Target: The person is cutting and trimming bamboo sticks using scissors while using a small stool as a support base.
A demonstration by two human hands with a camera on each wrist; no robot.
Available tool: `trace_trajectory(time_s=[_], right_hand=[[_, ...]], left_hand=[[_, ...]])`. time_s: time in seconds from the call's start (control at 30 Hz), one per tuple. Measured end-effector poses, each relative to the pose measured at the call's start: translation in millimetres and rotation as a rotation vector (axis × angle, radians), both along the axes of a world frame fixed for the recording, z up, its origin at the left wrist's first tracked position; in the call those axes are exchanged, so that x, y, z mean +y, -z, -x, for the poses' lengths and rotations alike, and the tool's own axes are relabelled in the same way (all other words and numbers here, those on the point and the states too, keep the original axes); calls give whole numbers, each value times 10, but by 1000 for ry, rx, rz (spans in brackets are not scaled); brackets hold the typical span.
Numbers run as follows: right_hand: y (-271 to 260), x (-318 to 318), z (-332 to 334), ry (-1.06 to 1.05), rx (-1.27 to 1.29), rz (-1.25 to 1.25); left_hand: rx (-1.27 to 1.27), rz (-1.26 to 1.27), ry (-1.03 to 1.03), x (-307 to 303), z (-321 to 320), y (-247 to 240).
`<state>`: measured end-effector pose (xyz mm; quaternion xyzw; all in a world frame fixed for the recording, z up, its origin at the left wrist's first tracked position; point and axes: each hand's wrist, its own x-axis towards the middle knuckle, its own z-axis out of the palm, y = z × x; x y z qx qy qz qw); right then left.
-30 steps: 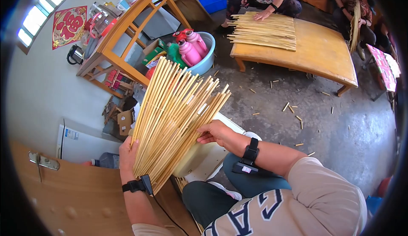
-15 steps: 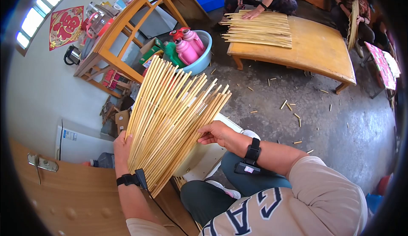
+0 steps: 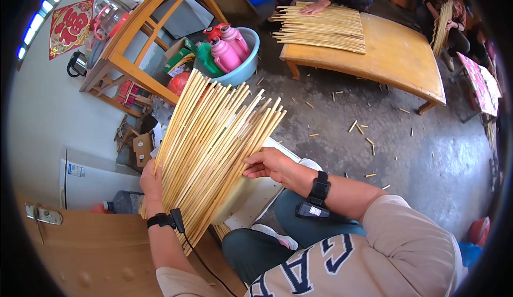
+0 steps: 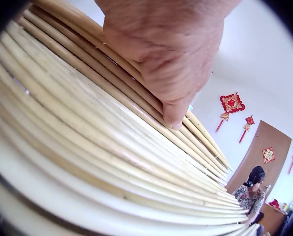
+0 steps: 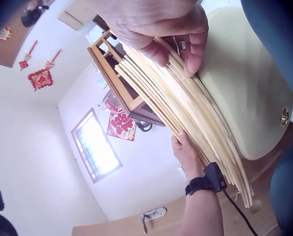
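Observation:
A wide, flat layer of pale straw-coloured stalks (image 3: 206, 142) slants across the person's front in the head view. The left hand (image 3: 152, 182) grips its left edge, the thumb lying on the outer stalks; the left wrist view shows that hand (image 4: 166, 54) over the stalks (image 4: 112, 132). At the right edge, the right hand (image 3: 267, 163) pinches the outermost stalks between thumb and fingers. In the right wrist view the right hand (image 5: 161, 29) bends over the stalks (image 5: 185, 98), and the left hand (image 5: 186, 153) holds the opposite edge. The fingers behind the layer are hidden.
A pale board (image 5: 249, 83) lies beside the stalks. Beyond are a basin (image 3: 248, 67) with pink flasks, a wooden table frame (image 3: 128, 40), and a low table (image 3: 395, 56) with more stalks. Short cut pieces litter the floor (image 3: 395, 147). Two other people sit at the back.
The left hand and the stalks have shifted slightly left and down in the head view, while the right hand stays nearly in place. The room has moved left and up in view.

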<state>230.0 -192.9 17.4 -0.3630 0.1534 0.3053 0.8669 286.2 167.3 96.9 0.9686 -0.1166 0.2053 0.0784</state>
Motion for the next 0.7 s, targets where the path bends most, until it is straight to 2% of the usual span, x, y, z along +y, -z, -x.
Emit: trace_trajectory(time_s=[0.2, 0.4, 0.53, 0.6, 0.63, 0.7], right_hand=[[6, 25, 7, -4, -16, -31], [2, 44, 26, 0, -25, -24], [-27, 48, 51, -6, -21, 13], [-28, 52, 48, -11, -32, 32], [5, 64, 44, -11, -42, 37], [6, 74, 45, -12, -52, 43]], left_hand=[[-1, -179, -102, -112, 114, 172], [137, -175, -151, -231, 202, 159], [3, -265, -161, -481, 359, 121], [-30, -167, 13, -698, 483, 103], [-30, -167, 14, -821, 562, 141], [206, -246, 113, -1056, 738, 243]])
